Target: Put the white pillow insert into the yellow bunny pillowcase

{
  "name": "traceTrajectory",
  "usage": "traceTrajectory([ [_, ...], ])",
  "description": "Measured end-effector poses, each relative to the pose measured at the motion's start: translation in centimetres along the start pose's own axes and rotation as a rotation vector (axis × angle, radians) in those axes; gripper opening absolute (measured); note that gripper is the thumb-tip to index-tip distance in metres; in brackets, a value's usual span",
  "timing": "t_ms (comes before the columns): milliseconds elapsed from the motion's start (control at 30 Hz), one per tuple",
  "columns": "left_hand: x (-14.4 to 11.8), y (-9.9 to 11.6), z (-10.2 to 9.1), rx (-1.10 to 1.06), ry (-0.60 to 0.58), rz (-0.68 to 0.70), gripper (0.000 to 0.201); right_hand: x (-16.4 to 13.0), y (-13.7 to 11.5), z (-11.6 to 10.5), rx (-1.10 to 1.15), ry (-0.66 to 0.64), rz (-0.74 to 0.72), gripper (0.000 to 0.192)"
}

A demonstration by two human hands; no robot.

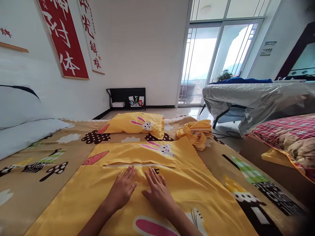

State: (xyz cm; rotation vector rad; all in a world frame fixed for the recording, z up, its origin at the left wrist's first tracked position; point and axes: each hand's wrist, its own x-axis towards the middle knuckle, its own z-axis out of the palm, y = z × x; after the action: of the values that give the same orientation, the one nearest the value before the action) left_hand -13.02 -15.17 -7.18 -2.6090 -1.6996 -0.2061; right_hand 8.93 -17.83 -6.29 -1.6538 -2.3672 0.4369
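- Head view, lower centre: two hands, both palm-down on one yellow cover (197,177) spread over the patterned sheet (76,150).
- Left hand (123,188): fingers straight, slightly parted, flat below the cover's one long slit (140,164); grips nothing.
- Right hand (157,193): fingers extended, thumb out, pressed flat just beside the left; grips nothing.
- Cover shows one carrot and parts of two rabbits, one at upper centre, one at the bottom edge.
- Centre, beyond cover: one yellow pillow (123,123), one rabbit, one carrot.
- Right of centre: one crumpled yellow bundle (204,126).
- Upper left: two large scrolls, one red (65,42), one white (91,36).
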Motion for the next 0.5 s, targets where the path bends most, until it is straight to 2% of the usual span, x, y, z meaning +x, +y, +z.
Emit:
traceTrajectory([
  [33, 0.9, 0.5, 0.0, -0.019, -0.045, 0.02, 0.057, 0.9, -0.5, -0.4, 0.005, -0.022, -0.026, 0.068],
  [67, 1.0, 0.0, 0.1, -0.036, -0.067, 0.016, 0.057, 1.2, 0.2, -0.7, 0.005, -0.038, -0.025, 0.066],
  [100, 0.4, -1.5, 0.4, -0.046, -0.072, -0.011, 0.056, 0.8, 2.0, -0.9, -0.001, -0.04, -0.005, 0.064],
  [167, -2.2, -6.7, 1.4, -0.038, -0.034, -0.097, 0.056, -1.3, 7.7, -1.2, -0.022, -0.025, 0.078, 0.065],
  [267, -7.1, -16.0, 2.7, 0.07, 0.069, -0.333, 0.058, -5.4, 17.1, -2.3, -0.091, 0.14, 0.286, 0.07],
  [333, -8.9, -19.9, 2.7, 0.12, 0.036, -0.486, 0.06, -6.9, 21.5, -3.7, -0.081, 0.231, 0.456, 0.067],
  [400, -8.7, -21.0, 1.9, 0.162, 0.025, -0.581, 0.06, -6.4, 23.7, -5.4, -0.044, 0.298, 0.556, 0.062],
  [500, -5.0, -19.2, 0.1, 0.207, 0.111, -0.562, 0.058, -2.7, 24.1, -7.3, -0.04, 0.36, 0.549, 0.058],
])
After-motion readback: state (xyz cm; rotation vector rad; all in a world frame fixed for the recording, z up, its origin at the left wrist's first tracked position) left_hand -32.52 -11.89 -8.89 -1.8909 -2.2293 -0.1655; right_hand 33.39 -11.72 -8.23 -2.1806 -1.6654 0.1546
